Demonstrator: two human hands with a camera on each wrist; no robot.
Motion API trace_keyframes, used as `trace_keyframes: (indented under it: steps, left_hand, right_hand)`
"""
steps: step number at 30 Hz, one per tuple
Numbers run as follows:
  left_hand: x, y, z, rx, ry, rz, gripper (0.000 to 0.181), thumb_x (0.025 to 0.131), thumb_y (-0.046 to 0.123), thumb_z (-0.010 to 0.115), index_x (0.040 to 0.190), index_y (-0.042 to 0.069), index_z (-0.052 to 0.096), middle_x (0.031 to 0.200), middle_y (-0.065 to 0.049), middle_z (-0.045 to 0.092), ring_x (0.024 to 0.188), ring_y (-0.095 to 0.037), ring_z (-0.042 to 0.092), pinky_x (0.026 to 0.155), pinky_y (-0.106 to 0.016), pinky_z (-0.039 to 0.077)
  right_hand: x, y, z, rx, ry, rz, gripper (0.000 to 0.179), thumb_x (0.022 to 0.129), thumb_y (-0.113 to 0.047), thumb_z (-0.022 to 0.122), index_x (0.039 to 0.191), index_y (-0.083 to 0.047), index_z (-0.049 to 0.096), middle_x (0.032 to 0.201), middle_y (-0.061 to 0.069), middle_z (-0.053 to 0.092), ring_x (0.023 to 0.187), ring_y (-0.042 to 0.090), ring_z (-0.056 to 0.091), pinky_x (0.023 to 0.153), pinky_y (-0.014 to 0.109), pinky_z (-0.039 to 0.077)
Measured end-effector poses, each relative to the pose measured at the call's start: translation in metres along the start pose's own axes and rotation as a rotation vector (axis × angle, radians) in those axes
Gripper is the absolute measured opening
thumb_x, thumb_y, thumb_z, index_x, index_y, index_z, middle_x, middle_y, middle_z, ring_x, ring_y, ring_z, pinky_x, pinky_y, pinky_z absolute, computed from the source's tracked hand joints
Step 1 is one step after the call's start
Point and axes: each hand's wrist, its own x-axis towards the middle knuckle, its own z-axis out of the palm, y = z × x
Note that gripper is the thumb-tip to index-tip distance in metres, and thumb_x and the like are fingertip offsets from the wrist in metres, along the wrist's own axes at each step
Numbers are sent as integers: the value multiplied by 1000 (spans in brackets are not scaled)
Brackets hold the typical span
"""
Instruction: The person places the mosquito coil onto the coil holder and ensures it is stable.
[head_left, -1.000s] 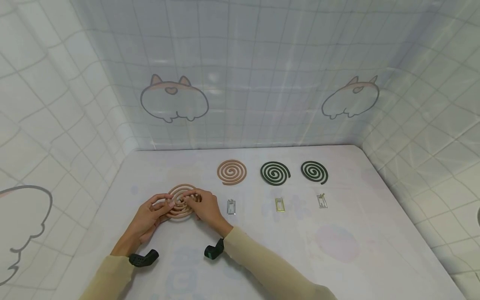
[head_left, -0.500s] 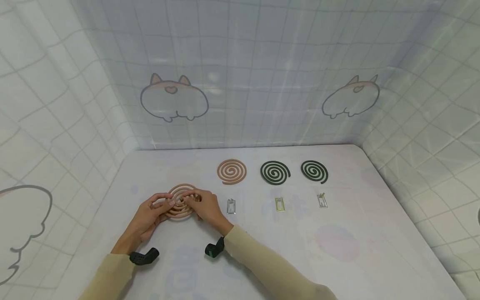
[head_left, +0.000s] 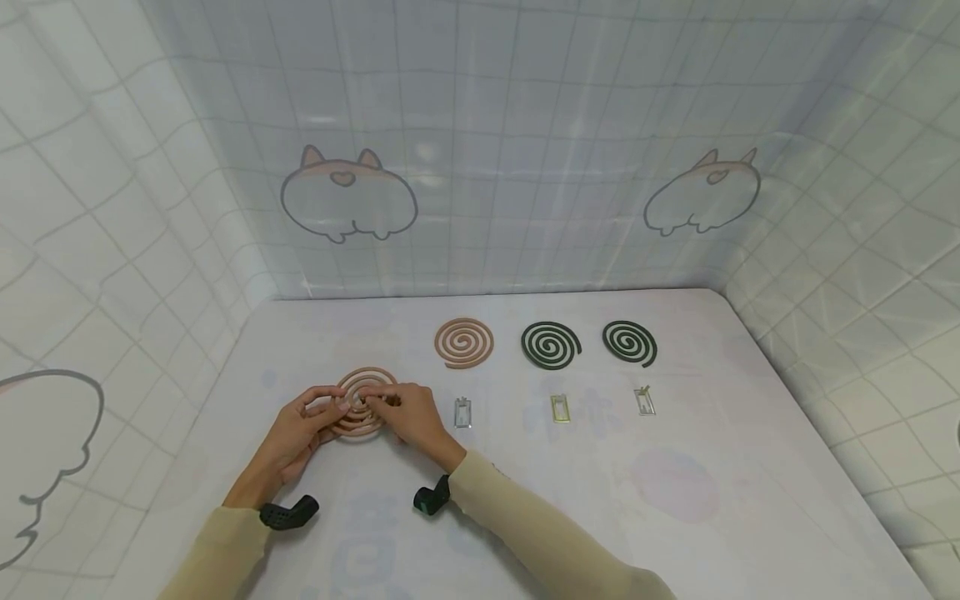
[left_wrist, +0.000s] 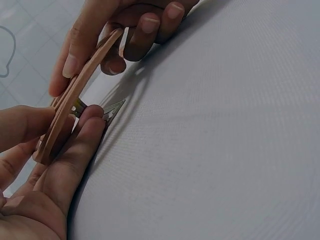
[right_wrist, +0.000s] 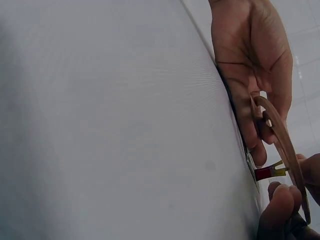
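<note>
A brown mosquito coil [head_left: 358,432] is held just off the table at the left, in both hands. My left hand [head_left: 296,429] grips its left side, thumb above and fingers beneath. My right hand [head_left: 412,414] pinches near the centre with thumb and index finger. Below the coil, in the left wrist view, a thin metal stand [left_wrist: 115,110] lies by the left fingertips. A red and yellow upright piece [right_wrist: 270,172] rises from it to the coil's underside in the right wrist view. The fingers hide whether the coil is seated on it.
Another brown coil [head_left: 447,342] and two green coils, one in the middle [head_left: 525,345] and one at the right [head_left: 606,337], lie in a back row. Before them lie a silver stand [head_left: 457,414], a gold one [head_left: 555,414] and another silver one [head_left: 642,407]. Patterned curtains enclose the table.
My right hand's fingers have shifted slightly at the coil's centre. The left hand and the coil have stayed nearly still.
</note>
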Motion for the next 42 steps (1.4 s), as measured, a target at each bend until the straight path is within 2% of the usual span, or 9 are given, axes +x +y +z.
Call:
trace_keyframes:
  steps: [4,9,13,20,27,35,42]
  left_hand:
    - [1,0,0,7,-2,4,45,100,20,71,137,4,52,110,-4,73,98,-15,70,82,-28,59]
    - [0,0,0,-1,-6,13,45,100,18,71,138,4,51,104,-3,72,96,-15,70,81,-29,60]
    - [-1,-1,0,7,-13,34,45,100,18,70,138,4,50,97,-3,70,93,-15,70,80,-28,60]
    - [-3,-3,-3,-33,-55,90,43,103,12,66,140,3,48,96,-1,69,91,-14,70,78,-27,60]
    - [-2,-2,-3,-29,-57,90,42,102,14,66,139,2,48,96,-1,67,91,-13,69,78,-29,60]
    - [1,-1,-1,9,-34,78,44,101,16,68,139,2,49,97,-1,68,91,-13,69,78,-28,60]
    - [2,0,0,-5,-37,78,45,102,16,68,140,0,48,102,-4,69,95,-16,71,81,-31,61]
  right_hand:
    - [0,1,2,-62,36,-38,20,102,-26,68,118,-23,80,60,-9,53,32,5,42,34,22,43]
    - [0,-1,3,-96,46,-56,20,101,-25,68,118,-23,80,57,-9,51,32,4,41,33,23,42]
    - [-1,0,3,-76,45,-48,20,102,-25,68,118,-23,80,58,-9,52,31,5,41,33,24,42]
    - [-2,0,3,-35,57,-37,20,102,-26,67,119,-23,79,71,-7,57,36,6,43,34,25,43]
    - [-3,0,3,-18,70,-34,22,103,-27,66,121,-23,79,77,-8,59,45,6,46,34,24,43]
    - [-1,0,0,-1,41,3,23,103,-28,66,123,-25,77,66,-4,56,33,8,41,33,26,43]
    - [-1,0,1,6,50,13,23,103,-29,67,123,-26,77,62,-5,52,32,8,40,33,26,42]
